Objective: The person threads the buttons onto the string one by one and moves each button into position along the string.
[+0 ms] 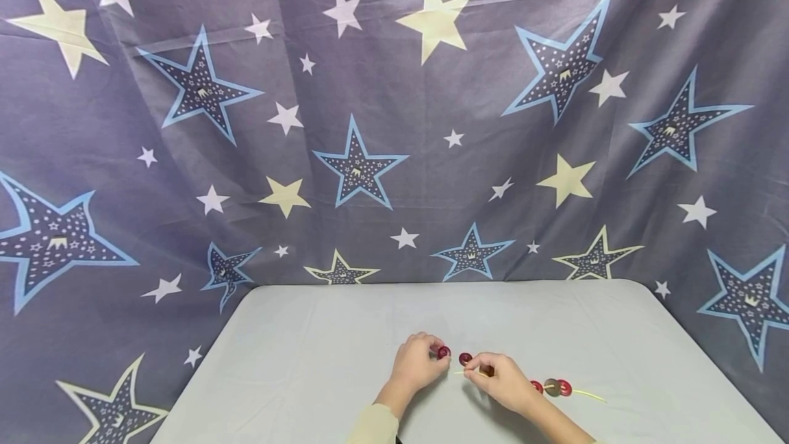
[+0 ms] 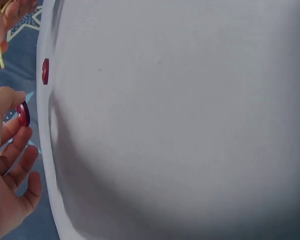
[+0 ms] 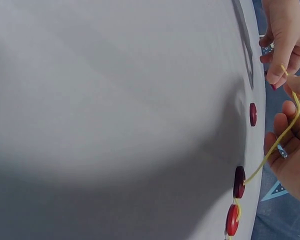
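My left hand point(image 1: 418, 364) pinches a dark red button point(image 1: 444, 353) between thumb and finger, held on edge in the left wrist view. Facing it, my right hand point(image 1: 504, 381) pinches a yellow cord point(image 3: 271, 150) close to its tip, which points toward the left hand. From there the cord runs down to a dark button point(image 3: 239, 182) and a red button point(image 3: 233, 220) strung on it. In the head view a brown button point(image 1: 552, 387) also sits on the cord beside red ones. Between the hands lies a loose dark red button point(image 2: 45, 71).
A white-covered table point(image 1: 308, 348) lies under both hands. Past its back edge hangs a grey star-patterned cloth point(image 1: 394, 88). The cord's other end point(image 1: 592, 396) trails on the table to the right of the strung buttons.
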{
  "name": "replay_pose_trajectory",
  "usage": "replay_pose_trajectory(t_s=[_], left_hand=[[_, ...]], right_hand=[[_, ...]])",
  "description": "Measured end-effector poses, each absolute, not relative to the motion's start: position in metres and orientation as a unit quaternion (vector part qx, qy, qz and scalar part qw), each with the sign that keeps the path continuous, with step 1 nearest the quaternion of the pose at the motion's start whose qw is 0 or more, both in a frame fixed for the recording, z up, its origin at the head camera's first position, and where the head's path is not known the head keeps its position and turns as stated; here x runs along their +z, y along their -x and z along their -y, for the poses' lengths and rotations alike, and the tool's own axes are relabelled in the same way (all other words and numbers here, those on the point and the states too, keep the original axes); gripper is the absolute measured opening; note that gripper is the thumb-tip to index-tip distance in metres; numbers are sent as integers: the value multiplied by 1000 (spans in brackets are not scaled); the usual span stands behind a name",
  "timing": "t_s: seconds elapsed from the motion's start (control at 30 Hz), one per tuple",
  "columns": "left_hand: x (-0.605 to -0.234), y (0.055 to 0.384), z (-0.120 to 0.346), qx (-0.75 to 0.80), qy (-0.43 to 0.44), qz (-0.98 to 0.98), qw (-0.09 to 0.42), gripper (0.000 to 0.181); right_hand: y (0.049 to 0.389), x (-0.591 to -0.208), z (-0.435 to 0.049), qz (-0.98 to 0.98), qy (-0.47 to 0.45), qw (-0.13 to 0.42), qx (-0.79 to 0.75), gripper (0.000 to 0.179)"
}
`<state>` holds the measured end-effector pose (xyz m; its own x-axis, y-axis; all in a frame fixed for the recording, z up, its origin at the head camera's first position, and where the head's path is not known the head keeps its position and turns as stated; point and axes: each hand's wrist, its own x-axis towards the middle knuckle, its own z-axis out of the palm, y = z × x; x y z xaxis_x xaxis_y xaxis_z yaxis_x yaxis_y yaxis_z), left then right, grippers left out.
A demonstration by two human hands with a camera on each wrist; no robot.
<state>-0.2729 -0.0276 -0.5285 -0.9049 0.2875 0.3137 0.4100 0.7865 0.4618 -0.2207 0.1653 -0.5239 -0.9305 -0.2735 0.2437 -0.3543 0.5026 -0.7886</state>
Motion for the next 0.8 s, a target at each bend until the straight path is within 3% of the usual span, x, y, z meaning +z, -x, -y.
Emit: replay_pose_trajectory(t_s=[0.43,0.8], left_hand=[[-528,269,40,-332,185,920,97,18],[-525,261,49,-406,167,897,46,15]], right_hand=[[218,-520,-166,869,-165,25,465,12],[218,-520,-168,867,-163,17,471,12]])
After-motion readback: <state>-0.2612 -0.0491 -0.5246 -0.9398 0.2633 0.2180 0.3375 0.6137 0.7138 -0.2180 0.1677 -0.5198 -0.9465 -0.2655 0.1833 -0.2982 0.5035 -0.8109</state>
